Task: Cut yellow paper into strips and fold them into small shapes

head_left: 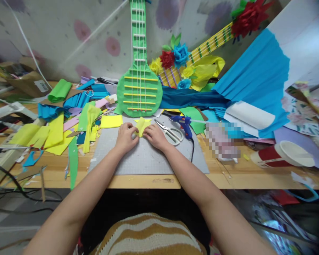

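In the head view, both hands meet over a grey cutting mat (149, 156) lying on a wooden workbench (228, 173). The left hand (125, 139) has its fingers curled and pinches the left side of a small yellow star-shaped piece of paper (140, 126); the right hand (156, 136) is likewise curled, its fingertips pressing the same paper from the right. The yellow paper sits near the far middle of the mat, held between the two hands.

Just right of the right hand lie white-handled scissors (171, 132), and beside them a blue glue gun (184, 124) with a black cord. A flat yellow rectangular sheet (111, 121) rests at the mat's far left corner. Behind the mat leans a green paper guitar (139, 88). Yellow, green and blue paper scraps (55, 132) are strewn to the left. A red and white paper cup (281, 156) lies on its side at the right.
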Available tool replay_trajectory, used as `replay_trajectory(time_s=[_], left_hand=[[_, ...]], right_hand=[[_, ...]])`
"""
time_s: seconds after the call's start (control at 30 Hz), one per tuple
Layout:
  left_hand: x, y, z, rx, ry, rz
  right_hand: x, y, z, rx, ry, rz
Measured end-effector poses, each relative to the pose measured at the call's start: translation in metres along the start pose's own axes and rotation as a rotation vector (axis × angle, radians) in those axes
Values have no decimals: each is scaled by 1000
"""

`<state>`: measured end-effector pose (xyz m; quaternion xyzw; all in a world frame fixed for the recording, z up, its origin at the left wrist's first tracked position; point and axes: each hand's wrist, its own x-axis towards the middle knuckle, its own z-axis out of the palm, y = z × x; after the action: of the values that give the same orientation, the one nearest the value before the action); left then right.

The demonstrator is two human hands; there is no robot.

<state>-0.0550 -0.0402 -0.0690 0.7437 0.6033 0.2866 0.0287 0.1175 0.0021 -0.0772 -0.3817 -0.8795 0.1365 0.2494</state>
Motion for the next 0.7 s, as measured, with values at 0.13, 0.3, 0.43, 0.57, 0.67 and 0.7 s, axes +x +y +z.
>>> replay_trajectory(time_s=[0.13, 0.3, 0.43, 0.57, 0.67, 0.7], left_hand=[[2, -2, 5, -38, 18, -61], [2, -4, 9, -66, 17, -112], [3, -4, 9, -77, 4, -133], [3, -4, 9, -66, -4, -159], [2, -3, 9, -60, -6, -173], [2, -3, 8, -60, -7, -175]], right_hand=[[1, 0, 2, -4, 5, 21], [1, -4, 2, -29, -3, 51], [3, -7, 3, -14, -7, 93], [5, -11, 3, 29, 10, 162], [6, -13, 3, 47, 25, 215], [7, -14, 3, 48, 28, 228]])
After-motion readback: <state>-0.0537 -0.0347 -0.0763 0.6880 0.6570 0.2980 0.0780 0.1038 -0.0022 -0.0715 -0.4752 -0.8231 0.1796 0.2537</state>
